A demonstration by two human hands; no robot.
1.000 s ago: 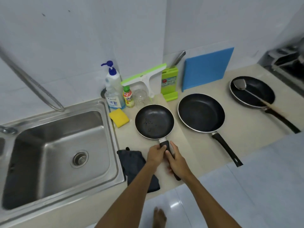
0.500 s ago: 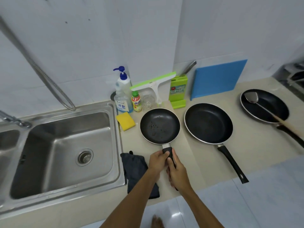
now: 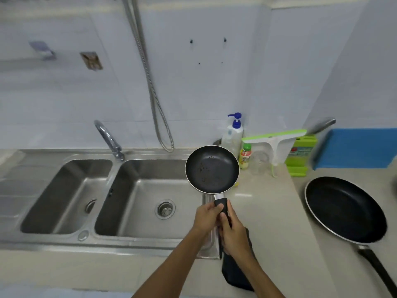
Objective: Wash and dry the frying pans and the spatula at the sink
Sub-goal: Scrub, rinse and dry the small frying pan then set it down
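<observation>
Small pan held over the sink's right edge

Left hand (image 3: 207, 216) and right hand (image 3: 234, 235) both grip the small frying pan (image 3: 212, 168) handle.

A person's two forearms, uncovered as far as the frame's lower edge, end in bare hands: the left grip (image 3: 206, 217) and the right grip (image 3: 235, 235). Fingernails look short, though the soft wide-angle view leaves that uncertain.

Pretty bright, even, cool-ish light with soft shadows, some glare off the sink (image 3: 137, 181), fisheye bending at the edges, and motion blur smearing the board (image 3: 356, 148) and big pan (image 3: 343, 209).
</observation>
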